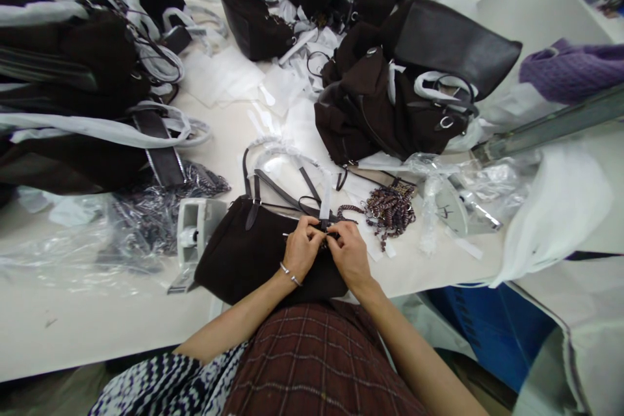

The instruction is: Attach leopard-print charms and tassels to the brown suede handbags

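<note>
A dark brown handbag [248, 253] lies at the table's front edge, against my body. My left hand [303, 248] and my right hand [349, 252] meet at its upper edge, fingertips pinched close together. What they pinch is small and dark, too small to make out. A wrapped strap [325, 192] runs up from between the fingers. Dark straps [277, 187] spread above the bag. Right of my hands sits a heap of braided brown cords [392, 208].
Brown bags with white-wrapped handles [63, 71] pile up at left, and more bags [385, 91] lie at the back and right. A tape dispenser [195, 237] stands left of the handbag. Clear plastic [507, 175] and a purple cloth [570, 71] lie at right.
</note>
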`<state>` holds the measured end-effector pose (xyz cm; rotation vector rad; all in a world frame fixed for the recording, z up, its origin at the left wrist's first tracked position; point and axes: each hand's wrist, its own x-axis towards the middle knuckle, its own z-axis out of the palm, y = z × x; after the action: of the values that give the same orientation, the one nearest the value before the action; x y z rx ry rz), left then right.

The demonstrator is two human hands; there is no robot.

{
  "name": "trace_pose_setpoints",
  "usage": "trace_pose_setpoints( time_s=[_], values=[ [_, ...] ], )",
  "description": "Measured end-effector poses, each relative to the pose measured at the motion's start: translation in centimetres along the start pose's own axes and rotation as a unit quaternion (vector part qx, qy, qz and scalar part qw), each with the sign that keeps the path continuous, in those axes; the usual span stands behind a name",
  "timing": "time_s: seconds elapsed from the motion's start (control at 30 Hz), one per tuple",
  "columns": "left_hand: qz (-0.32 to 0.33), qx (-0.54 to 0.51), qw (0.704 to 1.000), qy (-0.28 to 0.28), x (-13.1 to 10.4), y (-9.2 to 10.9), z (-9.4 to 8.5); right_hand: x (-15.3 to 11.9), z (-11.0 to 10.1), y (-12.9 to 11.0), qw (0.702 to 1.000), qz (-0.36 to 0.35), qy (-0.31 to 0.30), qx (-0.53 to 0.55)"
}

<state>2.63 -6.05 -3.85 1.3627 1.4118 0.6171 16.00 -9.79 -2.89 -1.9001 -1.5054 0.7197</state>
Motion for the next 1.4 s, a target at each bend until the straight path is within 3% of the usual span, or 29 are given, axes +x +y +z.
trace_pose_setpoints(
  time_s=[0.2, 0.37, 0.6, 0.93, 1.4],
  values=[
    [0.076, 0.069, 0.994, -0.03, -0.2, -0.1, -0.2, -0.2, -0.2, 0.5, 0.998, -0.065, -0.012, -0.009],
    [0.126, 0.082, 0.988, -0.027, -0.2, -0.2, -0.6, -0.1, -0.4, 0.0, 0.998, -0.047, -0.002, 0.032],
    [0.073, 0.1, 0.992, 0.031, 0.8, -1.1, 0.5, 0.5, -0.2, 0.1, 0.988, 0.129, 0.002, 0.09],
    [0.0, 0.043, 0.996, 0.084, 0.2, -1.9, 1.5, 1.0, 0.2, 0.1, 0.98, 0.156, -0.016, 0.124],
    [0.036, 0.102, 0.993, 0.05, -0.6, -1.6, 1.6, 0.7, 0.2, 0.4, 0.979, 0.157, -0.018, 0.128]
  ],
)
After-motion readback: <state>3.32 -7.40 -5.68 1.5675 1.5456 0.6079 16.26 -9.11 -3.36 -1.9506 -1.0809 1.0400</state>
